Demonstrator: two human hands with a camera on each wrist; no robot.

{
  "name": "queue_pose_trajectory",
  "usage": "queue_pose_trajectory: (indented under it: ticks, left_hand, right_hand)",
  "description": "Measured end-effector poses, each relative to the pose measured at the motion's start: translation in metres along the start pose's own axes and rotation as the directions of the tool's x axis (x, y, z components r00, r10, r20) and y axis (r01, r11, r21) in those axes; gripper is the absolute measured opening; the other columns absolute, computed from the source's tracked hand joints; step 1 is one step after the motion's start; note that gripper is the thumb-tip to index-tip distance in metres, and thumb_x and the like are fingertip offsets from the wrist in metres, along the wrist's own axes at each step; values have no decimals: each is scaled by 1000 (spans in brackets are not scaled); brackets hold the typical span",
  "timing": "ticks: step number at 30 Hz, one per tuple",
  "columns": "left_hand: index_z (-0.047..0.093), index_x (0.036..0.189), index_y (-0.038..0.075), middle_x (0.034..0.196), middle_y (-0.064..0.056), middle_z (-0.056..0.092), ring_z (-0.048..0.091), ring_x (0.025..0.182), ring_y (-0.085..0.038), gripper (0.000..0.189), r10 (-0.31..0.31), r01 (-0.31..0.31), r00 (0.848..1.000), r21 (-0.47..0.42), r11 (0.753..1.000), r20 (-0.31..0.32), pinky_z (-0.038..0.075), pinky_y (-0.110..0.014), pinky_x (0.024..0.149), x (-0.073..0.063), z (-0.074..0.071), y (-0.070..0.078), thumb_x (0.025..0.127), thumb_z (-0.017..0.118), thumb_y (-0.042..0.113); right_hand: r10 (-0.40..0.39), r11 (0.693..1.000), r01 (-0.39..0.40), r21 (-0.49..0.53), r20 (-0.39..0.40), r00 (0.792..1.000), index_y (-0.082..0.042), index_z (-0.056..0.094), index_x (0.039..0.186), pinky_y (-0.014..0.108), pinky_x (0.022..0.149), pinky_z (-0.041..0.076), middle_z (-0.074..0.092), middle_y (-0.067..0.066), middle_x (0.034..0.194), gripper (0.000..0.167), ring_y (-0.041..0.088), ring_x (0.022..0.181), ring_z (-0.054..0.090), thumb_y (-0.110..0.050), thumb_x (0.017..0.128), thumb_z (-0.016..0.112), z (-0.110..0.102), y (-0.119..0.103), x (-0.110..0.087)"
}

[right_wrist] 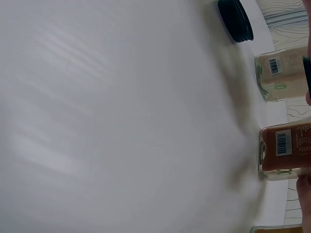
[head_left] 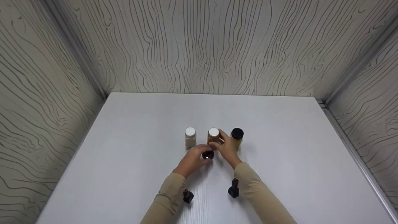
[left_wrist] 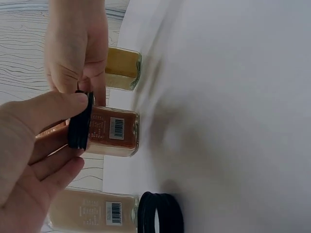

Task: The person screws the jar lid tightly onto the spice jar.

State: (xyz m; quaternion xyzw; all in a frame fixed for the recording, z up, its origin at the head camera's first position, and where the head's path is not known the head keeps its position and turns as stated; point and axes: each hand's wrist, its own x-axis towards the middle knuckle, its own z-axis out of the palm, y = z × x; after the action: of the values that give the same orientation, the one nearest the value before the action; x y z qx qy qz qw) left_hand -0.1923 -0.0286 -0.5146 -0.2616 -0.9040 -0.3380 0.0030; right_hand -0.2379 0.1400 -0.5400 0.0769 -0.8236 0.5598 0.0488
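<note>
My left hand [head_left: 193, 158] pinches a black screw lid [left_wrist: 81, 121] by its rim, thumb on one side and fingers on the other. The lid is held in front of a glass jar of reddish-brown spice [head_left: 213, 137] with a white top. Around the right side of that jar, my right hand [head_left: 227, 148] has its thumb and fingers. To the left stands a white-topped jar of pale beige powder [head_left: 190, 139]. A jar of yellow powder [head_left: 238, 142], capped with a black lid [head_left: 237, 133], stands behind my right hand.
Beside the beige jar, another black lid [left_wrist: 160, 213] rests on the white table [head_left: 140, 130]; my left hand hides it in the head view. Black wrist devices [head_left: 233, 189] show at both sleeves. Wood-grain panels [head_left: 199, 46] enclose the table's back and sides.
</note>
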Motion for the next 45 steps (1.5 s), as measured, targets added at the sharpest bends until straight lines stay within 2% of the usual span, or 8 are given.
queue_pose_trajectory:
  ticks: [13, 21, 28, 36, 45]
  left_hand:
    - [65, 121, 2, 123, -13, 66, 63, 117, -25, 35, 47, -46, 998, 12, 999, -52, 54, -33, 101, 6, -16, 4, 87, 70, 10]
    - [64, 121, 2, 127, -13, 64, 62, 120, -25, 36, 17, -15, 998, 38, 999, -57, 53, -33, 102, 8, -23, 6, 87, 70, 12]
    - [63, 122, 1, 127, -14, 64, 62, 120, -26, 38, 41, -36, 996, 72, 997, -81, 54, -32, 101, 12, -32, 7, 86, 71, 10]
    - [62, 124, 1, 129, -14, 63, 61, 121, -26, 39, 25, -20, 996, 56, 998, -83, 53, -30, 102, 17, -40, 9, 86, 71, 10]
    - [63, 122, 0, 127, -16, 64, 62, 119, -27, 37, 61, -58, 992, 34, 998, -111, 54, -31, 101, 22, -45, 13, 87, 70, 8]
  right_hand:
    - [-12, 1000, 13, 22, -28, 1000, 14, 42, 137, 48, 107, 47, 48, 34, 138, 66, 47, 130, 49, -8, 83, 72, 2, 5, -1]
    - [-23, 999, 25, 44, -27, 999, 16, 39, 138, 49, 109, 45, 47, 35, 139, 65, 47, 131, 46, -1, 83, 70, 3, 8, -1]
    - [-31, 997, 32, 77, -14, 999, 17, 38, 138, 49, 110, 44, 44, 36, 140, 63, 48, 132, 45, 3, 84, 68, 2, 5, -2]
    - [-46, 998, 47, 38, -18, 999, 16, 41, 137, 48, 109, 45, 48, 35, 138, 62, 46, 132, 46, -1, 85, 69, 2, 3, -2]
    - [-33, 999, 32, 36, 14, 999, 10, 42, 139, 49, 111, 43, 48, 31, 140, 62, 44, 133, 45, -7, 86, 68, 1, 5, -2]
